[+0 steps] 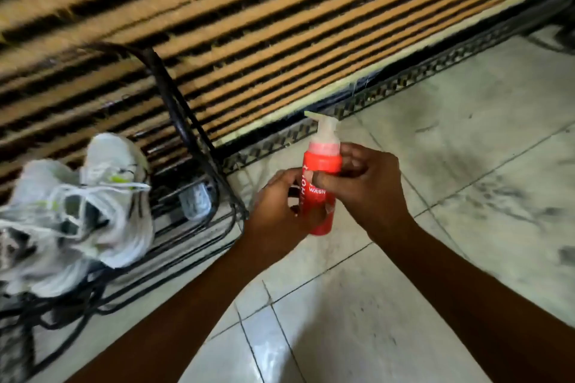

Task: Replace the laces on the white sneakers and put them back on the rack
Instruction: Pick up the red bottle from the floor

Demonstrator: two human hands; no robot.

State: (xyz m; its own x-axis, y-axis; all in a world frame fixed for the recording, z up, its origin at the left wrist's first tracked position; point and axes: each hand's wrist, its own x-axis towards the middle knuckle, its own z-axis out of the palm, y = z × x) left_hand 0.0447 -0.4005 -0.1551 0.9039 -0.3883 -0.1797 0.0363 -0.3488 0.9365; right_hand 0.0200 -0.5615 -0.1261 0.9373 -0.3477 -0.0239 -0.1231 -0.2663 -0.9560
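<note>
Two bare forearms (193, 298) reach in from the bottom edge, cut off there, over a pale tiled floor (389, 314) with dark grout lines and grey smudges. Both hands meet round a red bottle (321, 165) held above the tiles, leaning a little. The left hand (275, 208) grips its lower half from the left, fingers curled round the body. The right hand (368, 183) wraps the upper half from the right, and its fingers cross the front and hide most of the white lettering; only "WASH" reads clearly. The bottle has a clear pump top with the nozzle pointing left. How much is inside cannot be told through the red wall.

Left of the hands and well apart from them, a black wire rack (199, 146) stands on the floor, running out of the left and bottom edges. The white sneakers (116, 196) sit side by side on its top tier, blurred, the left one partly cut by the frame edge. They look white to pale grey with ridged soles and small yellow-green marks. White laces (93, 193) are in them, lying loose, with loops strung across between the two shoes. On a lower tier a grey shape (196, 200) shows through the wires, too blurred to name.

Farther off, a dark patterned strip (404, 78) runs diagonally along the edge of the tiles. Behind it a tan and black striped surface (249, 25) fills the top, smeared by blur.
</note>
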